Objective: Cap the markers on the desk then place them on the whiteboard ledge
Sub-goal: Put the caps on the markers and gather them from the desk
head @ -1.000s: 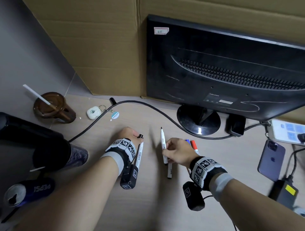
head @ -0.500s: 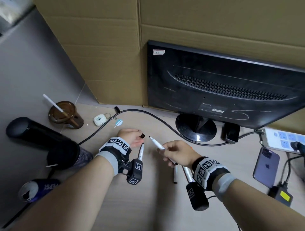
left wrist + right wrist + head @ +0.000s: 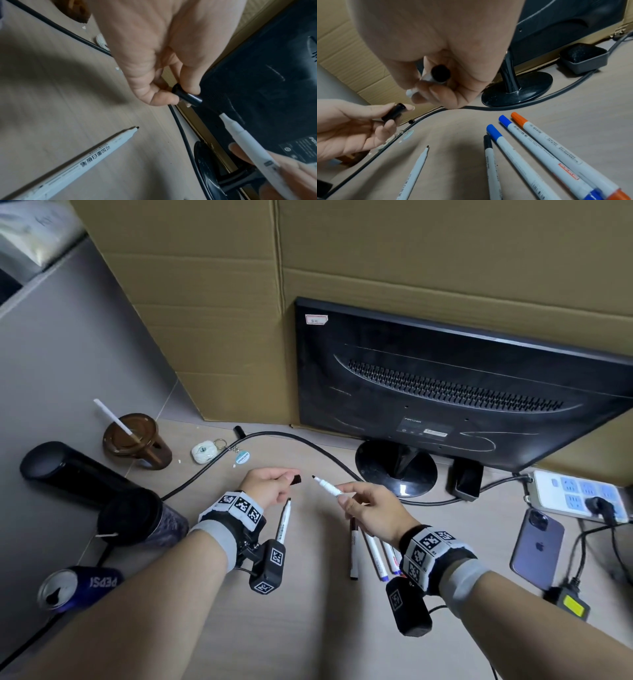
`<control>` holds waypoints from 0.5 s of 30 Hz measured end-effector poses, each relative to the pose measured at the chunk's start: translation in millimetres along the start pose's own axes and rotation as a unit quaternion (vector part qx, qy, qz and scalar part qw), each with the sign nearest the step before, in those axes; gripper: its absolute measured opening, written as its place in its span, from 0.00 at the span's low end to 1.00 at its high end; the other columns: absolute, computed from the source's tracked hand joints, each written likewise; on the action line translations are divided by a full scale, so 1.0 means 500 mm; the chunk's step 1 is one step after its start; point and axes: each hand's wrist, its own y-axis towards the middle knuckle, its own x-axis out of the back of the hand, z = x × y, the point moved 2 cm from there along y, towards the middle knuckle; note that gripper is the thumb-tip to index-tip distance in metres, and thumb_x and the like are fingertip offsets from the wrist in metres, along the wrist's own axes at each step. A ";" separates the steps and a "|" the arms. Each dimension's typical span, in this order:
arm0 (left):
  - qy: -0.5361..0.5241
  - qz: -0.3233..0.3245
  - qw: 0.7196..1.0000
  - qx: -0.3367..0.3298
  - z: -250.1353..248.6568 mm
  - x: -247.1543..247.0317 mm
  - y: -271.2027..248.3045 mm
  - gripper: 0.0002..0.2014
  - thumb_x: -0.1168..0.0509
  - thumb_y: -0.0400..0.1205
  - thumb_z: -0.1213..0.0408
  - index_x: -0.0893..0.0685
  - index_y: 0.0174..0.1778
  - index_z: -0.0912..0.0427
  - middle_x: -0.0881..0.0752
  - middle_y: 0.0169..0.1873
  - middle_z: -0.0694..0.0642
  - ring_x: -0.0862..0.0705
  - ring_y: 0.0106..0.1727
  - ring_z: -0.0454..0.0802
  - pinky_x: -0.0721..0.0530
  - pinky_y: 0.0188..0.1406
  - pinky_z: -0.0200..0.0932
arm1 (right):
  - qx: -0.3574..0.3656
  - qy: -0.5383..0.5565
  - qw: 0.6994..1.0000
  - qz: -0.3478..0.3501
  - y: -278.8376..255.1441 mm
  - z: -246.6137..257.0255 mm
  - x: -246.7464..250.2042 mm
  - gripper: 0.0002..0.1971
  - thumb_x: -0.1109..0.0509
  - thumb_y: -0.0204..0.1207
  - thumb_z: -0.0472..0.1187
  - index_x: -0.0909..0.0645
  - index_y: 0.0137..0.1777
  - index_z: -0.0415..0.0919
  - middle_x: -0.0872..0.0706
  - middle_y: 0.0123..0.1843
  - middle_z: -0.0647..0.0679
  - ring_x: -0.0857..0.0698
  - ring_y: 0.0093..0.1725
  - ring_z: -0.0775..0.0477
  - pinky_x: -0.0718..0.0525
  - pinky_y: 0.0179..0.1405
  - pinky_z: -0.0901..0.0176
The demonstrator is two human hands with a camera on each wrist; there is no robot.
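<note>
My left hand (image 3: 274, 482) pinches a black marker cap (image 3: 296, 480) (image 3: 187, 96) (image 3: 393, 113) above the desk. My right hand (image 3: 363, 501) grips an uncapped white marker (image 3: 327, 486) (image 3: 243, 136) (image 3: 428, 78), its black tip pointing left at the cap with a small gap between them. A second uncapped white marker (image 3: 283, 520) (image 3: 82, 161) (image 3: 415, 171) lies on the desk under my left wrist. Capped markers lie under my right wrist: one black (image 3: 353, 553) (image 3: 489, 154), two blue (image 3: 505, 140) and one orange (image 3: 527, 124).
A monitor (image 3: 445, 385) on a round stand (image 3: 395, 470) faces away at the back, with a black cable (image 3: 212, 467) crossing the desk. A brown cup (image 3: 137, 445), black cylinder (image 3: 68, 470), Pepsi can (image 3: 78, 587), keys (image 3: 205, 451), phone (image 3: 537, 546) and power strip (image 3: 579, 494) stand around.
Both hands have lifted off the desk. The left picked up the black cap, the right raised the uncapped marker, and cap and tip have come close together.
</note>
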 end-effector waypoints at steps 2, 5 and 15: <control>0.022 0.022 0.999 -0.020 -0.004 -0.007 -0.002 0.16 0.33 0.88 0.67 0.03 0.44 0.44 0.08 0.53 0.59 0.22 0.45 0.52 0.19 0.49 0.40 | 0.008 -0.010 1.000 -0.007 -0.001 -0.003 0.003 0.08 0.28 0.88 0.42 0.10 0.54 0.56 0.17 0.30 0.54 0.24 0.24 0.59 0.26 0.24 0.72; 0.033 0.038 0.998 -0.045 -0.018 -0.018 -0.015 0.16 0.35 0.89 0.70 0.05 0.49 0.47 0.07 0.53 0.59 0.21 0.44 0.50 0.19 0.45 0.37 | 0.013 -0.025 1.000 -0.003 -0.001 -0.008 0.005 0.08 0.28 0.87 0.44 0.08 0.58 0.54 0.17 0.28 0.57 0.24 0.26 0.59 0.27 0.27 0.72; 0.012 0.031 0.998 -0.054 -0.011 -0.024 -0.018 0.14 0.34 0.88 0.72 0.07 0.49 0.50 0.07 0.50 0.59 0.21 0.46 0.56 0.18 0.50 0.42 | 0.026 -0.034 0.999 0.011 -0.020 0.002 0.009 0.11 0.29 0.87 0.42 0.07 0.64 0.48 0.17 0.31 0.56 0.19 0.30 0.61 0.25 0.29 0.75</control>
